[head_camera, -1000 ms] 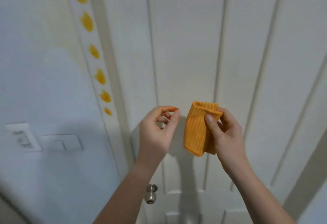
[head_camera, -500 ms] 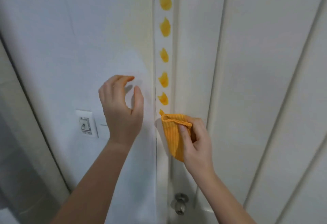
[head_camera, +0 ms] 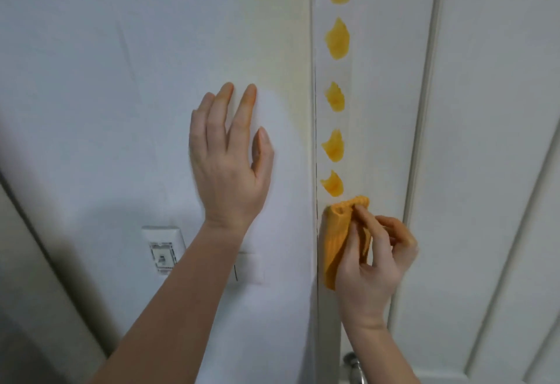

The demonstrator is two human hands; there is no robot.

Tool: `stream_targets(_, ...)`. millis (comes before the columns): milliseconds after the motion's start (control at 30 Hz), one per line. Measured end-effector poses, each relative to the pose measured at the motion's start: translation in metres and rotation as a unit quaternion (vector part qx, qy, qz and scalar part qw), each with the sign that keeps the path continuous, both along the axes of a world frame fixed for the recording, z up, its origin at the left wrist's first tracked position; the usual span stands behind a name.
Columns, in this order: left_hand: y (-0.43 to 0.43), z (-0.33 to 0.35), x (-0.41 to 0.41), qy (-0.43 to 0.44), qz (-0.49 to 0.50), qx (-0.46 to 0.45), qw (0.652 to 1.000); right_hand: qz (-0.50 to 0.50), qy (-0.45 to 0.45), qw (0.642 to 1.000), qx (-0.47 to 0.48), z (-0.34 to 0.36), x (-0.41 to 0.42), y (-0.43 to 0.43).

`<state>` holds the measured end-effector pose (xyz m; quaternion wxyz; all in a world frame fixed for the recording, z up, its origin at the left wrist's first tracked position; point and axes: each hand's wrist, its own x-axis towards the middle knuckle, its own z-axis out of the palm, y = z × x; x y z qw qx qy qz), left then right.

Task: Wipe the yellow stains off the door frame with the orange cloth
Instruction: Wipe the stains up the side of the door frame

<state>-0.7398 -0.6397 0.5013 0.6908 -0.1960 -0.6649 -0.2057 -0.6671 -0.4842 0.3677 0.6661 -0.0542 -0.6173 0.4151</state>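
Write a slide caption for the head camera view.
Right hand presses orange cloth below five yellow stains.

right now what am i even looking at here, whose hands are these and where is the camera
There is no machine here. A person wears a camera on the head, so this single picture looks forward and down at that person's own two bare hands.

The left hand lies flat and open on the white wall, above a light switch. The right hand grips a folded orange cloth and presses it against the white door frame, the narrow upright strip between wall and door.

Five yellow stains run up the frame above the cloth, not yet wiped. A metal door knob shows at the bottom edge.
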Motion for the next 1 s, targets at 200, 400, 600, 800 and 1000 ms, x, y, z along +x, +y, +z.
stream_targets(200, -0.004, -0.003, -0.001, -0.018, -0.004, -0.004, 1.0, 0.057, -0.004, 0.995, -0.076, -0.012, -0.007, -0.029)
stream_targets(400, -0.007, -0.004, -0.001, -0.027, -0.009, -0.014, 0.999, 0.124, -0.001, 0.982, -0.142, -0.006, -0.003, -0.048)
stream_targets(600, -0.008, -0.005, -0.002, -0.031, -0.012, -0.013, 0.999, 0.19, 0.027, 0.96, -0.203, 0.02, -0.005, -0.035)
stream_targets(800, -0.009, -0.004, -0.001, -0.031, -0.016, -0.015, 0.999, 0.161, 0.041, 0.965, -0.205, 0.011, -0.001, -0.052)
stream_targets(1000, -0.01, -0.004, 0.0, -0.034, -0.013, -0.016, 0.999, 0.209, 0.04, 0.957, -0.195, 0.04, -0.007, -0.031)
